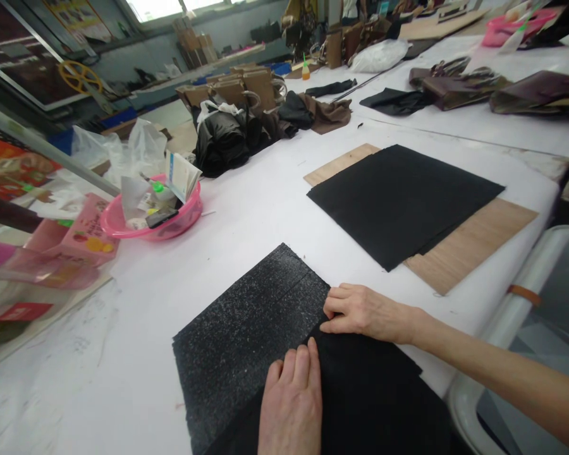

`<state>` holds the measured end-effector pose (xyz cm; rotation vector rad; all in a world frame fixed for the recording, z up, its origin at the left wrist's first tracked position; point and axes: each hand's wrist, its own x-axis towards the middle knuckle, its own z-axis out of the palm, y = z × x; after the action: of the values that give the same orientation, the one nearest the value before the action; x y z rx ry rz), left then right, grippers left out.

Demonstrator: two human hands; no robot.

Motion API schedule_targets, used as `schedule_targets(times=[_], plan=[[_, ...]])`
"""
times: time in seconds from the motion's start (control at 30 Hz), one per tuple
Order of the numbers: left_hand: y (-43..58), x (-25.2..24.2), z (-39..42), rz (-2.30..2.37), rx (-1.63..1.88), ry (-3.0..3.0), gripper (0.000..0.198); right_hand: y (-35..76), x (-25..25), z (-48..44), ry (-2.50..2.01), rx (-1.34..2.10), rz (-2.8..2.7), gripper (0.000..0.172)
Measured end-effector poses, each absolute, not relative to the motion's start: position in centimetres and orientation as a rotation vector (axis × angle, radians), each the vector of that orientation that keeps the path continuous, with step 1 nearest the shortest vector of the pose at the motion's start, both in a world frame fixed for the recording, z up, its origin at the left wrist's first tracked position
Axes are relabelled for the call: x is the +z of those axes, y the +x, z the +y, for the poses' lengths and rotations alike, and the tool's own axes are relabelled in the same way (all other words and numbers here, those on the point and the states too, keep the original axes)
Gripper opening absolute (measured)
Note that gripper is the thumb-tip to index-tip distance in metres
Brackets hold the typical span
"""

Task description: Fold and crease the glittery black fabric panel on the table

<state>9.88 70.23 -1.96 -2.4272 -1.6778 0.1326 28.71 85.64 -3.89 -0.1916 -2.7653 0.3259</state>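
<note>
A speckled dark grey sheet point(246, 322) lies on the white table point(265, 202) in front of me. A plain black fabric piece point(374, 392) lies over its near right part. My left hand point(290, 404) rests flat on the black fabric near its left edge, fingers together and stretched out. From the right, my right hand point(363, 311) reaches to the fabric's far corner, where its fingers and thumb pinch the edge as the fabric meets the speckled sheet.
A stack of black sheets point(403, 199) lies on a wooden board point(474, 243) farther right. At the left stands a pink basin point(152, 221) with glue bottles and papers. Black bags point(227, 142), brown cloth and leather pieces crowd the far side. A white rounded rail point(512, 316) borders the table's right edge.
</note>
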Motion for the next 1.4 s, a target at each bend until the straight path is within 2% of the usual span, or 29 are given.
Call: schedule_targets(times=[0.47,1.07,1.4], plan=[[10.8,-1.9,71.1,-1.769,0.133,-2.375,0.052,29.9,-3.6,86.4,-0.236,0.325,-2.718,0.019],[11.6,-1.0,72.6,-1.658,0.196,-2.499,0.053,30.4,-3.9,86.4,-0.301,0.377,-2.696,0.021],[12.1,-2.2,73.2,-1.633,0.146,-2.412,0.053,30.9,-4.2,86.7,-0.314,0.384,-2.658,0.023]])
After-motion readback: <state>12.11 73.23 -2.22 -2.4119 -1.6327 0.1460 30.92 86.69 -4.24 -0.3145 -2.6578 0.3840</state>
